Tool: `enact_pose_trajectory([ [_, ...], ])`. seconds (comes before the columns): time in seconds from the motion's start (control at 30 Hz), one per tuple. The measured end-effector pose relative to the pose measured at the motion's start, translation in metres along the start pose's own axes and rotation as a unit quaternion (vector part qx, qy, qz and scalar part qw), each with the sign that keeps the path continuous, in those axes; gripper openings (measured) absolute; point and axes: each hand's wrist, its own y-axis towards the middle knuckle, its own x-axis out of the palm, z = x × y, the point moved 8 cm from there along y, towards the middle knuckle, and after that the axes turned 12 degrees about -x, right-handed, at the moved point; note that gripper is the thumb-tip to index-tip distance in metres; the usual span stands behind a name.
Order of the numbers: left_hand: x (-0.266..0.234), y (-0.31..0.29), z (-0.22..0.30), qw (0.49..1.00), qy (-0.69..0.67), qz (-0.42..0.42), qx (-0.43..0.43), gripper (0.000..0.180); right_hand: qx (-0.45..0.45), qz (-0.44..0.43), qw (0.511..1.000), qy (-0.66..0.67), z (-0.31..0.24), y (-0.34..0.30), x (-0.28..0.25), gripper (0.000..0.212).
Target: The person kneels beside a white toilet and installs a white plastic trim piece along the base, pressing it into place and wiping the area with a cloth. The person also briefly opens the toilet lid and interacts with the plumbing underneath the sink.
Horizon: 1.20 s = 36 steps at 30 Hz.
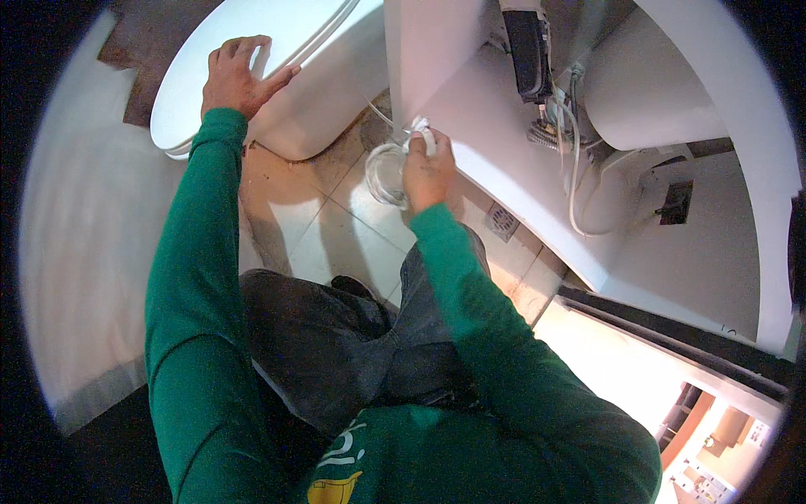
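Note:
My left hand (pixel 239 80) rests on the edge of a white toilet lid (pixel 189 92), thumb and fingers spread with nothing held between them. In front of me my right hand (pixel 428 172) is closed around a bundle of white cable (pixel 386 176). Loops of it hang to the left of my fingers, over the tiled floor. A white bunched part (pixel 421 128) pokes out past my fingertips; its exact kind is unclear. From there a thin white strand runs toward the toilet's base.
An open white cabinet (pixel 478 118) stands at the right. Inside it are a dark box-shaped device (pixel 527 55), a white hose (pixel 573 197) and a rounded white basin (pixel 655 84). A floor drain (pixel 502 221) lies by the cabinet's lower edge. My knees are bent below my hands.

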Motion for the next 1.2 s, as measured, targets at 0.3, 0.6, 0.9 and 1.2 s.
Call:
enact_pose_trajectory([
  [0.3, 0.006, 0.006, 0.005, 0.998, 0.003, -0.046, -0.038, 0.075, 0.145, 0.137, 0.967, 0.157, 0.055, 0.012, 0.075, 0.039],
  [0.6, 0.000, 0.006, 0.016, 0.998, -0.005, -0.057, -0.041, 0.074, 0.161, 0.170, 0.946, 0.223, 0.050, 0.037, 0.077, 0.033],
  [0.9, -0.002, 0.006, 0.008, 0.998, 0.006, -0.052, -0.032, 0.066, 0.098, 0.195, 0.896, 0.387, -0.070, 0.041, 0.052, 0.025],
  [1.2, -0.007, 0.001, 0.000, 0.998, 0.002, -0.049, -0.026, 0.065, 0.003, 0.100, 0.988, 0.120, -0.044, 0.013, 0.082, 0.031],
])
